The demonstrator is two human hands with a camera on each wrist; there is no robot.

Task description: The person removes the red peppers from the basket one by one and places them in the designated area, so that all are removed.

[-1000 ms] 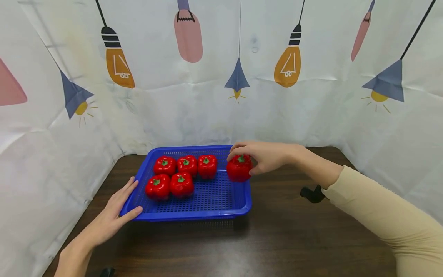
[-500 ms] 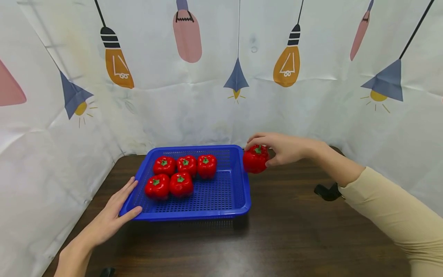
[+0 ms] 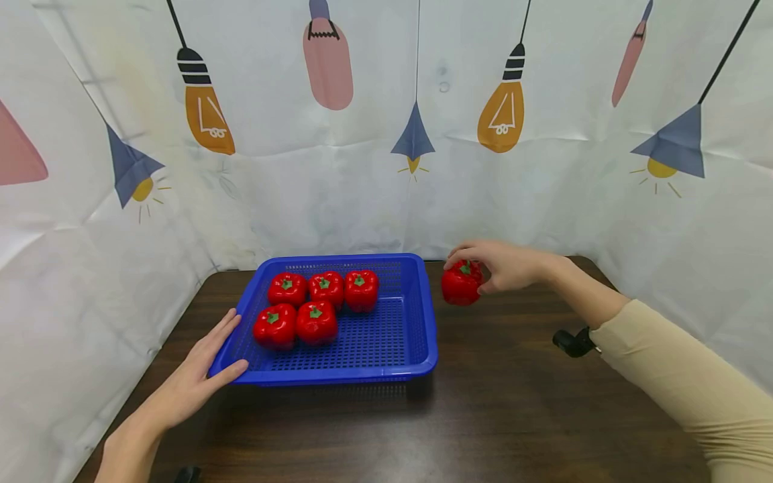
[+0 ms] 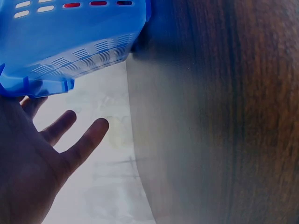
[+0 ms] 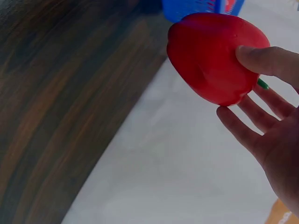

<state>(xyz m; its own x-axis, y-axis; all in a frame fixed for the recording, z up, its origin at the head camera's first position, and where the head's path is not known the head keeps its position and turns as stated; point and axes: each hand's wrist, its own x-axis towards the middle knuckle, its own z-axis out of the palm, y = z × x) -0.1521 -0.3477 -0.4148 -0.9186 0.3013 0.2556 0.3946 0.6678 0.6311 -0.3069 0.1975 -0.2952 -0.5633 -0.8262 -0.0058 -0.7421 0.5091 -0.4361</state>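
To the right of the blue plastic basket, my right hand holds a red bell pepper between thumb and fingers. The right wrist view shows the thumb on one side of this pepper and fingertips on the other. Whether its underside touches the table I cannot tell. Several more red bell peppers stand in the basket, stems up, in its left and middle part. My left hand rests against the basket's left rim with fingers extended. From below, the left wrist view shows the spread fingers beside the basket wall.
The basket sits on a dark brown wooden table. Behind and at both sides hangs a white curtain printed with lamps. A black device is at my right wrist, and part of another black object shows at the lower left.
My right hand has carried the bell pepper from over the basket's right side out to the right, past the rim, then slightly down. The left hand and basket have stayed in place.
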